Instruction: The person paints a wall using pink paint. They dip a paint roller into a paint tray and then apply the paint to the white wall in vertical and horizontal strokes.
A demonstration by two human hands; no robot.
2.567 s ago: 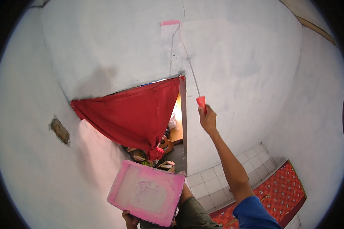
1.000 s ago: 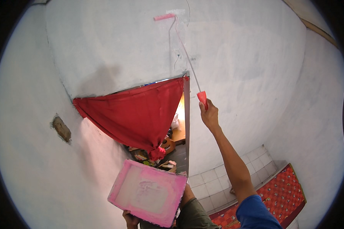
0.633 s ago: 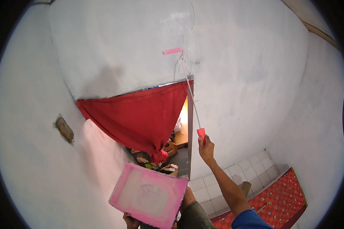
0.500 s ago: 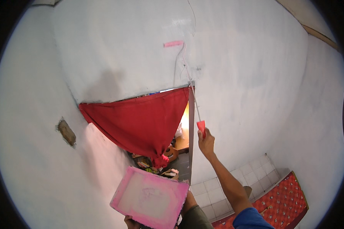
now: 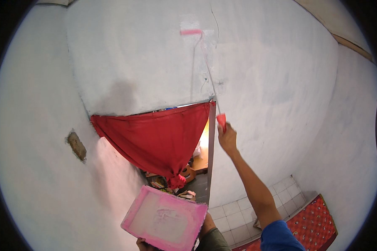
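Observation:
My right hand is closed round the red handle of a paint roller, arm stretched out ahead. The roller's pink sleeve lies against the pale wall above the doorway, at the edge of a whiter, wet-looking patch. Its thin metal rod runs down to the handle. Low in the view, my left hand grips the near left edge of a pink paint tray. Whitish paint covers the tray's bottom; most of that hand's fingers are hidden beneath it.
A red curtain, knotted at its lower end, hangs across the doorway, with a guitar and clutter behind. A rough hole marks the left wall. At lower right, a red patterned mattress lies by white tiles.
My right hand has risen, and the roller has moved up the wall to the whiter patch. The tray in my left hand has stayed nearly in place.

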